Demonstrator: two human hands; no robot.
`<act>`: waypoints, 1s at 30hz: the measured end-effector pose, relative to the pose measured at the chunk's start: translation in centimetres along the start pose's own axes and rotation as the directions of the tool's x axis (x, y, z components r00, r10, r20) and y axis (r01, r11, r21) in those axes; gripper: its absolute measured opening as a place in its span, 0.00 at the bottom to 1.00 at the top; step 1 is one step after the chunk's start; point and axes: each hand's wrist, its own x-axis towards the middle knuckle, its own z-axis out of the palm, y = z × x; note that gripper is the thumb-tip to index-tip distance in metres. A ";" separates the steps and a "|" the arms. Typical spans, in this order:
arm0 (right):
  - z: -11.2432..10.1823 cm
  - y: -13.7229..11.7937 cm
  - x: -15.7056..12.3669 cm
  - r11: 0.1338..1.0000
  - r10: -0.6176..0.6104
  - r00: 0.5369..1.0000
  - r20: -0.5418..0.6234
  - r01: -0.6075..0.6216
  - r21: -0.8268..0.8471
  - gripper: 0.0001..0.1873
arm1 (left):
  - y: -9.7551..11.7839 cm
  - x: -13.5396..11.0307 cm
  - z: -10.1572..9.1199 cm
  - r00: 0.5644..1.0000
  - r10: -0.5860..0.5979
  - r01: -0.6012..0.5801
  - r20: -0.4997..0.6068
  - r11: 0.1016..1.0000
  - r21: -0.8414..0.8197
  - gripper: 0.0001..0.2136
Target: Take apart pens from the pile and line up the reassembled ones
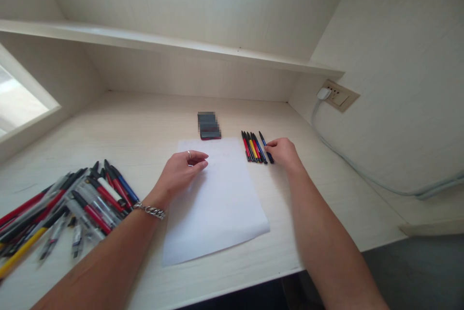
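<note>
Right grip (284, 152) pinched on blue pen (261, 138); pen row (251, 146) just left; left grip (181, 167) apart, paper (217, 213) under it

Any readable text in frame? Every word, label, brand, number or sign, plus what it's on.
None legible.
Pens in the row: too small to read.
Pens in the pile: too blurred.
Dark object: pixelated, unreadable.
Paper: no writing I can make out.
Wall socket: no readable lettering.
</note>
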 end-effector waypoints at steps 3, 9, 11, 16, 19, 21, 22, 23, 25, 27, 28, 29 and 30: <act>0.1 -0.2 -0.1 1.000 -0.015 1.000 0.000 0.015 -0.015 0.11 | 0.0 0.0 0.0 1.000 0.007 -0.007 0.005 0.999 0.034 0.10; 0.1 -0.4 -0.3 1.000 -0.022 0.999 0.024 0.023 -0.010 0.10 | 0.0 0.0 0.0 0.999 0.032 -0.032 0.009 0.998 0.051 0.10; 0.1 -0.5 -0.3 1.000 -0.019 0.999 0.028 0.020 -0.012 0.11 | 0.0 0.0 0.0 0.999 0.041 -0.041 0.011 0.997 0.061 0.10; 0.0 -0.9 -0.5 0.999 -0.025 0.999 0.026 0.026 -0.024 0.10 | -0.1 0.0 0.1 0.999 0.043 -0.043 0.005 0.998 0.054 0.10; -0.1 -1.1 -0.6 0.999 -0.031 0.999 0.022 0.032 -0.027 0.10 | -0.1 0.0 0.0 0.999 0.046 -0.046 0.010 0.997 0.062 0.11; -0.1 -1.2 -0.6 0.999 -0.031 0.999 0.020 0.031 -0.031 0.11 | -0.1 -0.1 0.0 0.998 0.053 -0.054 0.015 0.995 0.083 0.11; -0.1 -1.2 -0.6 0.999 -0.031 0.999 0.019 0.032 -0.033 0.11 | 0.0 -0.1 0.0 0.998 0.056 -0.057 0.016 0.994 0.091 0.10; 0.0 -1.2 -0.6 0.999 -0.032 0.999 0.017 0.032 -0.035 0.11 | 0.0 -0.1 0.0 0.998 0.056 -0.057 0.017 0.994 0.095 0.10; 0.0 -1.2 -0.7 0.999 -0.037 0.999 0.016 0.038 -0.035 0.11 | 0.0 -0.1 0.0 0.999 0.051 -0.052 0.019 0.995 0.085 0.10; 0.0 -1.2 -0.7 0.999 -0.039 0.999 0.018 0.040 -0.033 0.12 | 0.0 -0.1 0.0 0.999 0.047 -0.048 0.020 0.997 0.058 0.10; 0.0 -1.2 -0.7 0.999 -0.038 0.999 0.019 0.039 -0.034 0.12 | -0.1 0.0 0.0 0.999 0.045 -0.046 0.021 0.998 0.046 0.10; 0.0 -1.2 -0.7 0.999 -0.035 0.999 0.015 0.036 -0.036 0.12 | -0.1 0.0 0.0 0.999 0.041 -0.042 0.021 0.998 0.039 0.10; -0.1 -1.2 -0.7 0.999 -0.032 0.999 0.005 0.032 -0.037 0.11 | -0.1 0.0 0.0 0.999 0.035 -0.036 0.021 0.999 0.039 0.10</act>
